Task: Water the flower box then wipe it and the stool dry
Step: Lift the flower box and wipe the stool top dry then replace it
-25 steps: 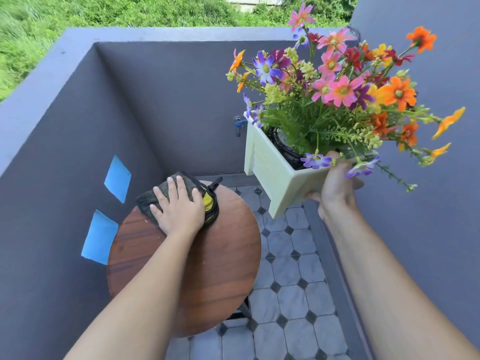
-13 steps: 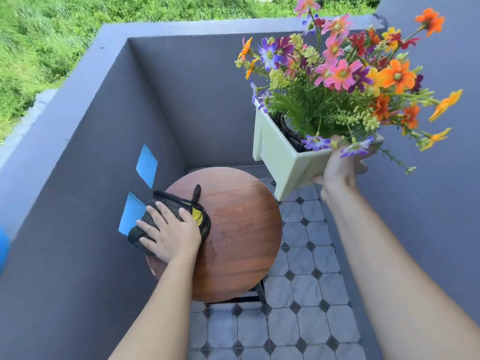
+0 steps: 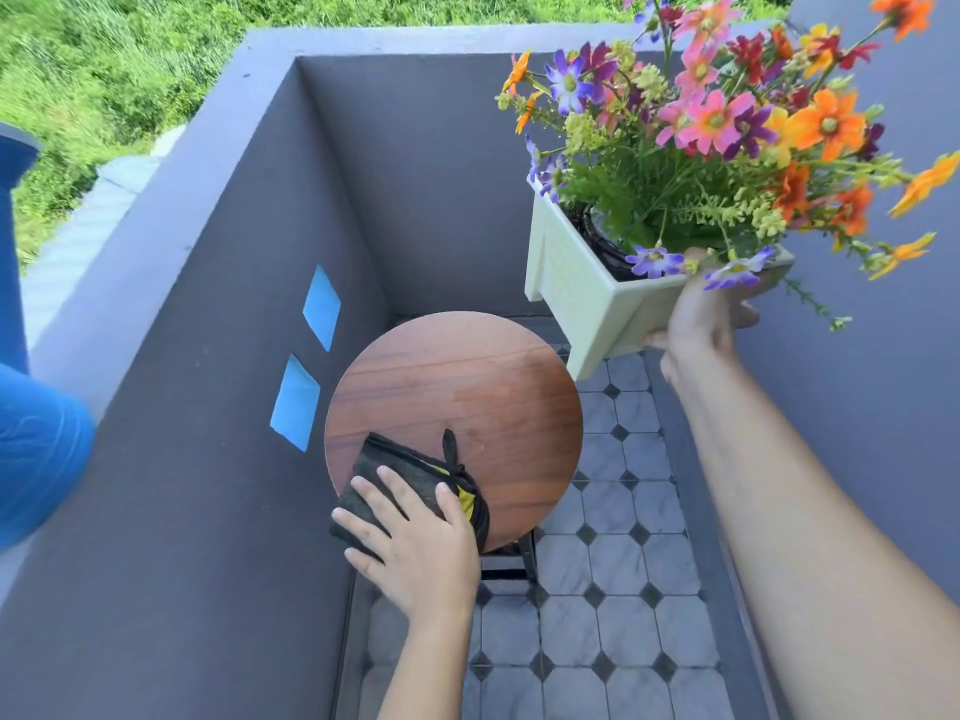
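From the head camera, your left hand (image 3: 410, 543) lies flat on a dark cloth (image 3: 415, 475), fingers straight and spread a little, pressing it onto the near left edge of the round wooden stool (image 3: 457, 397). The cloth is folded, with a yellow patch and a black loop showing beside your thumb, and its near corner hangs just past the rim of the seat. Your right hand (image 3: 696, 324) holds the pale green flower box (image 3: 576, 298) up in the air, to the right of the stool and apart from it. Your fingers curl round the box's near side and underside, mostly hidden by it. The box is tilted, its bottom corner pointing down toward the stool's right edge. Flowers (image 3: 717, 122) in pink, orange, purple and red crowd out of the top of the box. Two blue squares (image 3: 321, 306) sit on the grey wall (image 3: 208, 459) left of the stool. Grey tiles (image 3: 623, 563) cover the floor, and green grass (image 3: 104, 54) shows beyond the wall. A blurred blue shape (image 3: 36, 449) fills the left edge.
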Tool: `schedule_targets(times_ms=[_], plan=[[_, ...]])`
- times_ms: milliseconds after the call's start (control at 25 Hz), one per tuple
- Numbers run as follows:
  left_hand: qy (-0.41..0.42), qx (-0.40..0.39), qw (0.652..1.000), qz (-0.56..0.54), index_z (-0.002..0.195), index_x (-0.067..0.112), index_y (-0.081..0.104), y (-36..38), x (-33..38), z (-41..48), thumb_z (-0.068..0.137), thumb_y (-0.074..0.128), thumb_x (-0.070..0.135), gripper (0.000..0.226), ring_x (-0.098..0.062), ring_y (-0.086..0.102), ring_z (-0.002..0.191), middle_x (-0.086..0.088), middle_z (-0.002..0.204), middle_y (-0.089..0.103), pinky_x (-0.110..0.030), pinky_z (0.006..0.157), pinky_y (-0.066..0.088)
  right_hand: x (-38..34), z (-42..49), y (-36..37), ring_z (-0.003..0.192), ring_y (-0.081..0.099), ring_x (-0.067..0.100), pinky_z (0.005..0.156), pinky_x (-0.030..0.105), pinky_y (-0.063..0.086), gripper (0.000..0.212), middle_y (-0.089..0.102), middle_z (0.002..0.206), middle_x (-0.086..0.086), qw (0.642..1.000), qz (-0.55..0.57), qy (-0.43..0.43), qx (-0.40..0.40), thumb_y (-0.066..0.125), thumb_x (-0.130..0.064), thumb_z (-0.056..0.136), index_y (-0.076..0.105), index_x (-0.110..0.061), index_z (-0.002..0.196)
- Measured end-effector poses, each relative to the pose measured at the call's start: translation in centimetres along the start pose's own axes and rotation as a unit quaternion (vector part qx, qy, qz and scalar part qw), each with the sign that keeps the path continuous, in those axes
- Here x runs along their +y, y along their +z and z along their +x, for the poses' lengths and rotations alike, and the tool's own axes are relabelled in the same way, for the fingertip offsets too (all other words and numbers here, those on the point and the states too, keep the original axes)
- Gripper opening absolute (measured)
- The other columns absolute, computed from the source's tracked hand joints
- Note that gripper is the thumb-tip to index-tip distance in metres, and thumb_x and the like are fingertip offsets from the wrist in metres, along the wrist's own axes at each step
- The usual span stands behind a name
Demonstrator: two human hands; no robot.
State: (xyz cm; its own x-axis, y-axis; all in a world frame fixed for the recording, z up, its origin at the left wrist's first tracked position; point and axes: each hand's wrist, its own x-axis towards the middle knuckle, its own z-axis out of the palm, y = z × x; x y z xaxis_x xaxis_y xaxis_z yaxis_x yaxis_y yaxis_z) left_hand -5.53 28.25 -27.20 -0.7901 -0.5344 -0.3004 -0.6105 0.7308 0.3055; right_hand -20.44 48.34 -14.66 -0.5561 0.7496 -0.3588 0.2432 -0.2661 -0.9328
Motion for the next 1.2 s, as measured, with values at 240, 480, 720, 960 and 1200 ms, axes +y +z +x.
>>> schedule_targets(times_ms=[240, 480, 720, 960, 1200], plan=[[-0.031, 0.018, 0.98, -0.196, 0.149, 0.028, 0.009, -1.4, -0.8, 0.2, 0.095, 0.024, 0.049, 0.06, -0.03, -0.001, 0.146, -0.003, 0.16, -0.002, -0.064, 0.108, 0.008, -0.1, 0.9, -0.5, 0.087, 0.058, 0.016, 0.08, 0.055, 0.056, 0.081, 0.043, 0.125, 0.002, 1.0, 0.011, 0.02, 0.0, 0.046, -0.056, 0.076, 0.02, -0.026, 0.147], [-0.095, -0.125, 0.939, -0.306, 0.124, 0.011, 0.046, -4.2, -3.9, 3.6, 0.085, 0.053, 0.054, 0.058, -0.032, 0.05, 0.114, -0.013, 0.119, 0.058, -0.038, 0.089, 0.039, -0.3, 1.8, -0.5, 0.075, 0.046, 0.006, 0.076, 0.056, 0.056, 0.056, 0.04, 0.118, -0.003, 0.999, 0.028, 0.028, 0.018, 0.041, -0.051, 0.095, 0.031, -0.02, 0.14], [-0.037, -0.053, 0.967, -0.248, 0.072, 0.009, 0.056, -5.7, -3.0, -1.0, 0.086, 0.056, 0.045, 0.039, -0.033, 0.054, 0.086, -0.003, 0.071, 0.059, -0.038, 0.074, 0.04, -1.1, 1.5, -1.3, 0.079, 0.05, 0.01, 0.07, 0.047, 0.055, 0.052, 0.036, 0.116, -0.001, 0.999, 0.018, 0.027, 0.018, 0.045, -0.049, 0.092, 0.035, -0.018, 0.133], [-0.015, -0.046, 0.893, -0.447, 0.088, 0.027, 0.068, -12.8, -2.1, -1.7, 0.066, 0.067, 0.046, 0.029, -0.029, 0.065, 0.095, -0.005, 0.095, 0.072, -0.051, 0.091, 0.05, -2.2, 1.1, -2.0, 0.073, 0.047, 0.006, 0.07, 0.045, 0.054, 0.046, 0.032, 0.084, -0.012, 0.997, 0.049, 0.049, 0.024, 0.031, -0.049, 0.101, 0.041, -0.016, 0.131], [0.254, 0.033, 0.965, 0.055, 0.094, 0.014, 0.043, -9.3, 2.5, -1.0, 0.089, 0.049, 0.034, 0.021, -0.033, 0.057, 0.088, -0.006, 0.096, 0.058, -0.036, 0.067, 0.04, -3.4, 0.2, -2.0, 0.071, 0.047, 0.006, 0.069, 0.044, 0.054, 0.04, 0.034, 0.084, -0.011, 0.997, 0.061, 0.051, 0.022, 0.032, -0.049, 0.101, 0.034, -0.016, 0.125]])
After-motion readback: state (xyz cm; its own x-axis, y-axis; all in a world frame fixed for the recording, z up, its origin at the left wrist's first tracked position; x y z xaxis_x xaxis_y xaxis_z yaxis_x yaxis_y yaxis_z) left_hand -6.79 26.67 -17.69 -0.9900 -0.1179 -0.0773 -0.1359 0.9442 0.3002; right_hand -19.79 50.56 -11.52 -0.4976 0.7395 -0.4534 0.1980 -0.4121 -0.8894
